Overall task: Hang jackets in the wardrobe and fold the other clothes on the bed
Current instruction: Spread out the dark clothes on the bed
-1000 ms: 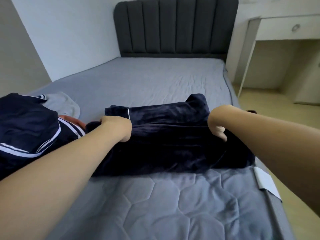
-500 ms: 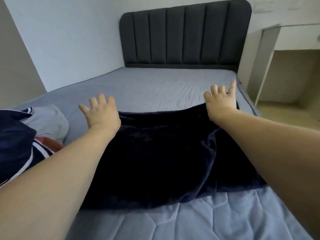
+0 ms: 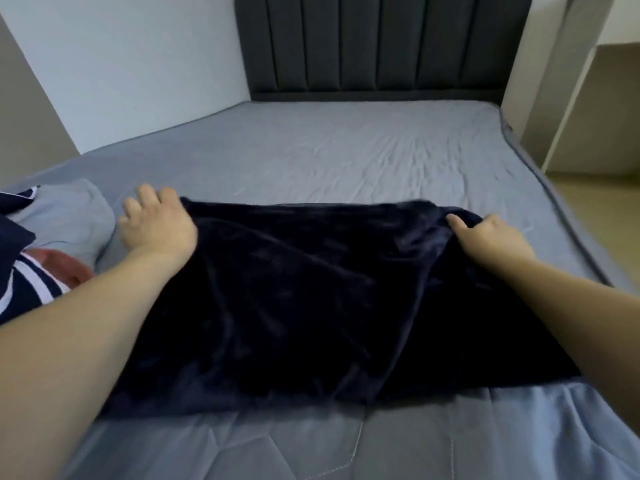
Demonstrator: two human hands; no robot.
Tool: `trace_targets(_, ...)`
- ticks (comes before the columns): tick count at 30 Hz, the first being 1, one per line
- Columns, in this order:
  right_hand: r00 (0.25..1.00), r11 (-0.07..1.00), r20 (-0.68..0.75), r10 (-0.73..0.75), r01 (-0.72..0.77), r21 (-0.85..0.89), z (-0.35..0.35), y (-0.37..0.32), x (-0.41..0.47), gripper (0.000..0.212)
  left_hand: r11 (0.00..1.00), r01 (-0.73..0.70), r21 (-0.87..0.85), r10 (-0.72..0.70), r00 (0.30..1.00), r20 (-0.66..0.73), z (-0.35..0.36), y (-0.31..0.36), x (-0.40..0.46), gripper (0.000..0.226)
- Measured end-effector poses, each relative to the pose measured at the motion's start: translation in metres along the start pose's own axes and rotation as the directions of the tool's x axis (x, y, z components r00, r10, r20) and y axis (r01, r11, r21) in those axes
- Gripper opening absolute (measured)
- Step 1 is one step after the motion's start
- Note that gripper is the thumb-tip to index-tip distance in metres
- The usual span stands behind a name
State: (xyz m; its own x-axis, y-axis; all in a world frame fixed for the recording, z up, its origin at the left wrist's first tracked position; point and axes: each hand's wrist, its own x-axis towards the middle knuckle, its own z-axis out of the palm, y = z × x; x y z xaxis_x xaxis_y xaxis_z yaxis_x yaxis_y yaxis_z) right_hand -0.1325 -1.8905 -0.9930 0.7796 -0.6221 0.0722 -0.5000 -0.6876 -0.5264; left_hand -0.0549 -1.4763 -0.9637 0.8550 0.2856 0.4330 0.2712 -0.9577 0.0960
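Note:
A dark navy fleece garment [image 3: 311,299] lies spread flat across the near part of the grey bed [image 3: 346,161]. My left hand [image 3: 156,223] rests on its far left corner, with relaxed fingers reaching over the edge onto the sheet. My right hand [image 3: 485,233] is at the far right corner, where its fingers curl into a bunched fold of the fabric. Both forearms stretch over the garment's sides.
A heap of clothes lies at the left edge: a navy jacket with white stripes [image 3: 20,285], a grey garment [image 3: 69,216] and a pink item [image 3: 65,268]. A dark padded headboard [image 3: 381,46] is at the back. White furniture [image 3: 554,98] and floor [image 3: 606,188] are on the right.
The garment was folded away from me and laid flat. Both hands were spread flat at its far edge. Now the left rests on the corner and the right curls into the fabric.

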Motion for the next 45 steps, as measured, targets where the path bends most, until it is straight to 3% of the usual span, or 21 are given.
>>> trace_targets(2, 0.998, 0.999, -0.045, -0.034, 0.032, -0.030, -0.001, 0.007, 0.001, 0.068, 0.994, 0.052, 0.095, -0.059, 0.995, 0.074, -0.002, -0.001, -0.001, 0.041)
trace_targets(4, 0.996, 0.995, -0.063, -0.067, 0.063, -0.076, -0.001, 0.007, 0.002, 0.060, 0.989, -0.149, -0.015, 0.149, 0.989, 0.002, -0.013, 0.026, -0.019, 0.047)
trace_targets(6, 0.991, 0.988, -0.078, -0.106, 0.096, -0.119, 0.000, 0.005, 0.003, 0.052, 0.875, -0.398, -0.274, 0.392, 0.917, -0.078, -0.031, 0.067, -0.048, 0.046)
trace_targets(7, 0.988, 0.985, -0.089, -0.126, 0.113, -0.134, 0.000, 0.004, 0.002, 0.049, 0.819, -0.466, -0.335, 0.482, 0.875, -0.038, -0.035, 0.084, -0.062, 0.044)
trace_targets(9, 0.979, 0.973, -0.114, -0.169, 0.148, -0.175, -0.002, 0.005, 0.000, 0.044, 0.835, -0.511, -0.206, 0.545, 0.819, 0.178, -0.025, 0.094, -0.077, 0.052)
trace_targets(11, 0.969, 0.960, -0.127, -0.212, 0.183, -0.211, -0.007, 0.008, -0.002, 0.040, 0.871, -0.491, -0.004, 0.478, 0.847, 0.233, -0.008, 0.070, -0.069, 0.053)
trace_targets(14, 0.943, 0.911, -0.120, -0.312, 0.260, -0.320, -0.012, 0.009, -0.008, 0.036, 0.844, -0.505, 0.181, 0.512, 0.859, 0.014, 0.007, 0.019, -0.042, 0.033)
trace_targets(16, 0.930, 0.868, -0.109, -0.351, 0.279, -0.411, -0.011, 0.005, -0.008, 0.032, 0.864, -0.474, 0.167, 0.489, 0.870, -0.062, 0.005, 0.000, -0.019, 0.023)
trace_targets(18, 0.949, 0.881, -0.116, -0.293, 0.221, -0.418, -0.013, -0.003, -0.004, 0.029, 0.917, -0.387, 0.094, 0.394, 0.917, -0.066, -0.007, -0.006, -0.001, 0.028)
trace_targets(20, 0.953, 0.888, -0.143, -0.268, 0.187, -0.420, -0.016, -0.019, -0.008, 0.034, 0.988, -0.147, -0.045, 0.150, 0.986, 0.073, -0.020, -0.007, -0.003, 0.049)
trace_targets(22, 0.887, 0.865, -0.202, -0.416, 0.317, -0.388, -0.012, -0.038, -0.029, 0.045, 0.992, 0.021, -0.122, 0.010, 0.969, 0.248, -0.022, -0.014, -0.029, 0.064)
trace_targets(23, 0.840, 0.826, -0.166, -0.516, 0.437, -0.356, -0.006, -0.050, -0.048, 0.051, 0.995, -0.008, -0.097, 0.034, 0.960, 0.277, -0.019, -0.020, -0.051, 0.068)
trace_targets(25, 0.755, 0.717, 0.069, -0.652, 0.644, -0.266, 0.015, -0.066, -0.089, 0.060, 0.993, -0.083, -0.088, 0.107, 0.944, 0.311, -0.013, -0.035, -0.093, 0.071)
trace_targets(27, 0.713, 0.662, 0.299, -0.634, 0.700, -0.268, 0.041, -0.069, -0.115, 0.071, 0.991, -0.026, -0.135, 0.063, 0.958, 0.281, -0.019, -0.052, -0.120, 0.074)
trace_targets(31, 0.764, 0.674, 0.261, -0.590, 0.644, -0.362, 0.054, -0.061, -0.117, 0.066, 0.877, 0.314, -0.364, -0.163, 0.907, 0.389, -0.045, -0.071, -0.143, 0.078)
trace_targets(33, 0.784, 0.685, 0.227, -0.577, 0.616, -0.387, 0.051, -0.057, -0.118, 0.066, 0.911, 0.261, -0.318, -0.135, 0.919, 0.369, -0.049, -0.081, -0.148, 0.065)
trace_targets(36, 0.845, 0.730, 0.184, -0.502, 0.528, -0.434, 0.042, -0.044, -0.120, 0.066, 0.993, 0.011, -0.117, 0.015, 0.977, 0.215, -0.055, -0.104, -0.141, 0.051)
trace_targets(39, 0.896, 0.709, 0.193, -0.400, 0.436, -0.554, 0.028, -0.035, -0.116, 0.064, 0.987, -0.150, 0.055, 0.127, 0.947, 0.294, -0.052, -0.109, -0.132, 0.037)
trace_targets(42, 0.937, 0.750, 0.249, -0.245, 0.346, -0.564, 0.019, -0.077, -0.115, 0.062, 0.992, 0.043, -0.121, 0.006, 0.924, 0.383, -0.056, -0.087, -0.114, 0.040)
trace_targets(45, 0.869, 0.794, 0.293, -0.398, 0.486, -0.365, 0.030, -0.131, -0.140, 0.063, 0.956, 0.087, -0.280, 0.020, 0.933, 0.360, -0.063, -0.061, -0.090, 0.057)
